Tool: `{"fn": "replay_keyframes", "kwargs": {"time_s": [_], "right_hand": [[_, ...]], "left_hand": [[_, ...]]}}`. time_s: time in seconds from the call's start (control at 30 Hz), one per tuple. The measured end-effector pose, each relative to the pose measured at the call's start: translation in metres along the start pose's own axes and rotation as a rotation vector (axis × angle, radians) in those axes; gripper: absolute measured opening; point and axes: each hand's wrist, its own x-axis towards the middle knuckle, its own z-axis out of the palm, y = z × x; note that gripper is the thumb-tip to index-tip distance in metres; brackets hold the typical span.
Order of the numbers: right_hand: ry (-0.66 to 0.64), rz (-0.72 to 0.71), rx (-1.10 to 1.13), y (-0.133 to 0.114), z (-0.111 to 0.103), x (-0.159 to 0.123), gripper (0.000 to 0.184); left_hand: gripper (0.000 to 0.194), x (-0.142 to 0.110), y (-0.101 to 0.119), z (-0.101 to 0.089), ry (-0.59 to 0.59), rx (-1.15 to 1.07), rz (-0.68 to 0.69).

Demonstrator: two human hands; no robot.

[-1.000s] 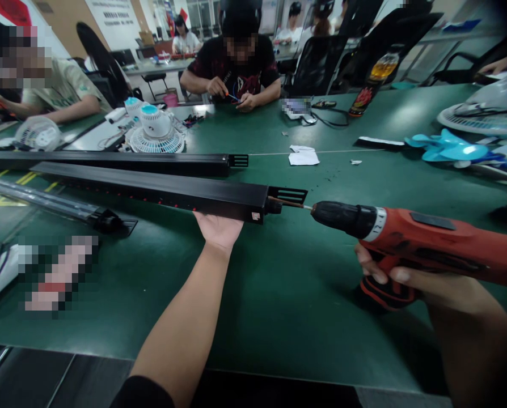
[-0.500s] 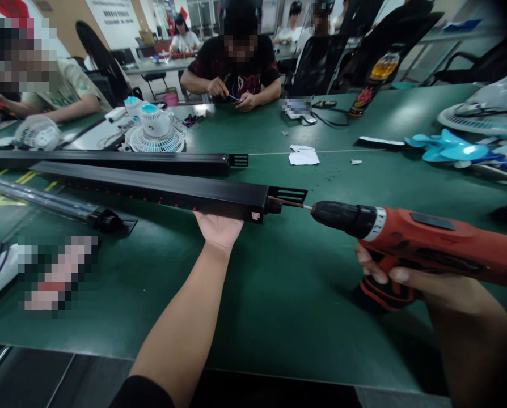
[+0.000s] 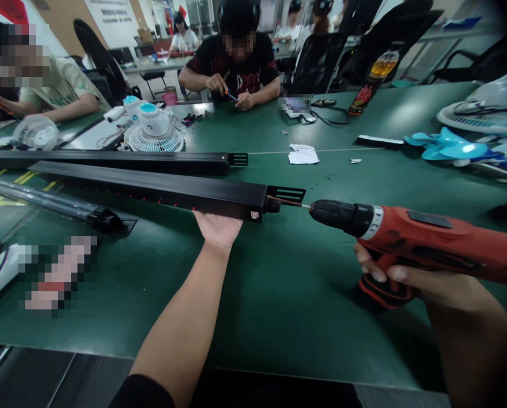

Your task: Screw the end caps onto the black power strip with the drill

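Observation:
A long black rectangular bar [image 3: 160, 184] with red dots along its lower side slants across the table, its near end raised. Under that end, my left hand [image 3: 219, 228] grips the bar from below, its fingers hidden behind it. A slotted black bracket [image 3: 288, 194] sticks out of the bar's end. My right hand [image 3: 406, 277] is wrapped round the handle of a red and black power drill [image 3: 427, 238], with a finger at the trigger. The drill's long bit [image 3: 294, 204] points left and meets the bar's end beside the bracket; its tip is hard to make out.
A second black bar [image 3: 151, 161] lies behind, and a plastic-wrapped one [image 3: 49, 201] lies at left. White fan parts [image 3: 155, 136], scraps of white paper [image 3: 303, 155], blue fan blades [image 3: 449, 146] and a bottle [image 3: 375, 79] stand around. Across the table a person [image 3: 236, 62] handles a small item.
The drill has shifted very slightly left, and its numbered collar has turned a little. My left hand and the bar stay almost in place.

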Motion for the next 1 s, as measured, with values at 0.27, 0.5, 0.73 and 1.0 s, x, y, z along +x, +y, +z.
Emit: {"fn": "replay_keyframes", "kwargs": {"time_s": [0.27, 0.5, 0.73, 1.0], "right_hand": [[0.006, -0.005, 0.029, 0.002, 0.000, 0.000, 0.029], [0.008, 0.011, 0.002, 0.005, -0.003, -0.002, 0.030], [0.001, 0.001, -0.008, 0.005, -0.003, -0.002, 0.028], [-0.024, 0.041, 0.014, 0.008, -0.007, -0.006, 0.028]], "left_hand": [[0.083, -0.001, 0.000, 0.003, 0.031, 0.012, 0.016], [0.089, 0.001, 0.000, -0.001, 0.003, 0.066, 0.013], [0.086, 0.005, 0.000, -0.008, -0.044, 0.091, 0.020], [0.085, 0.001, -0.001, -0.002, -0.037, 0.063, 0.022]]}}
